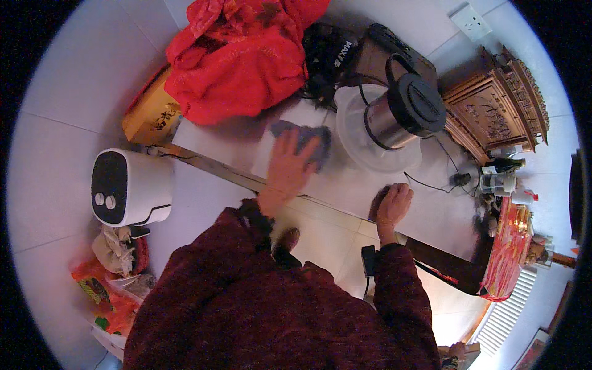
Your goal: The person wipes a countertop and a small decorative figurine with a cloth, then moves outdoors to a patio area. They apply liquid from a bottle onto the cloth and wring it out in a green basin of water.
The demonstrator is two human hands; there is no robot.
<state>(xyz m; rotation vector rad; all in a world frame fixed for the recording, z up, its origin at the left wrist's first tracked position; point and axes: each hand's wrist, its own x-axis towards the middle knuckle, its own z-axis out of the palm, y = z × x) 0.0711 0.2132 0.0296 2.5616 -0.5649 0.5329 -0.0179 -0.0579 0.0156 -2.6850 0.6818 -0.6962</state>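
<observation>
My left hand (290, 167) lies flat with its fingers spread over a grey-blue cloth (322, 147) on the white tabletop (342, 194). The hand and cloth look slightly blurred. Loosely curled, my right hand (394, 204) rests near the table's front edge; nothing shows in it, though its palm is hidden. Beyond it stands a stainless steel appliance with a black lid (423, 104) and handle, like an electric kettle. This sits in or on a translucent plastic basin (354, 148); its base is hidden. A black cable (432, 186) runs over the tabletop to the right.
A red cloth bundle (240, 74) sits at the back beside a yellow box (155, 111). To the left is a white appliance with two knobs (134, 187), like an air fryer. Bottles, jars (497, 183) and a carved wooden cabinet (492, 111) line the right side.
</observation>
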